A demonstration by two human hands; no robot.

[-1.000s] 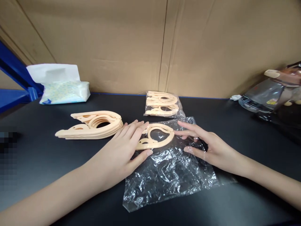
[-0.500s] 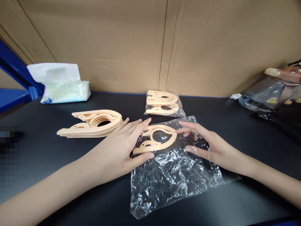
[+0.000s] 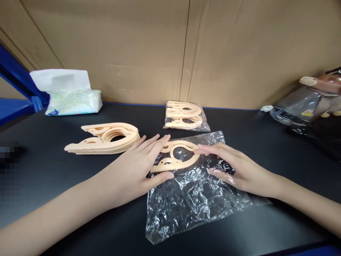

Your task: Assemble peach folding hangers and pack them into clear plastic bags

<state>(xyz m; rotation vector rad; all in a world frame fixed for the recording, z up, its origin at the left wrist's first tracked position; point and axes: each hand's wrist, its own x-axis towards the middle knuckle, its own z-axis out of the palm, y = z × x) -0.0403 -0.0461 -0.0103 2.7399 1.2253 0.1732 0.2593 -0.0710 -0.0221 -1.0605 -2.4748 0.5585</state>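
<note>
A clear plastic bag (image 3: 191, 202) lies crinkled on the black table, with a cream folding hanger (image 3: 183, 165) at its upper left part. My left hand (image 3: 142, 167) rests with fingers spread over the hanger's left end and the bag's edge. From the right, my right hand (image 3: 234, 165) reaches over the bag, its fingertips at the hanger's rounded right end and its thumb apart, lower down. A stack of cream hangers (image 3: 106, 140) lies just left of my left hand. Behind the bag sits a packed bundle of hangers (image 3: 183, 115) in clear film.
A tissue pack (image 3: 73, 101) stands at the back left, near a blue frame (image 3: 16, 78). At the back right are a transparent container (image 3: 298, 103) and a crumpled white piece (image 3: 266, 108). Brown cardboard (image 3: 138, 53) rises behind the black table (image 3: 53, 170).
My right hand's fingers have moved slightly left and closer together, onto the hanger's right end. My left hand has stayed nearly in place. The bag's front edge has shifted slightly.
</note>
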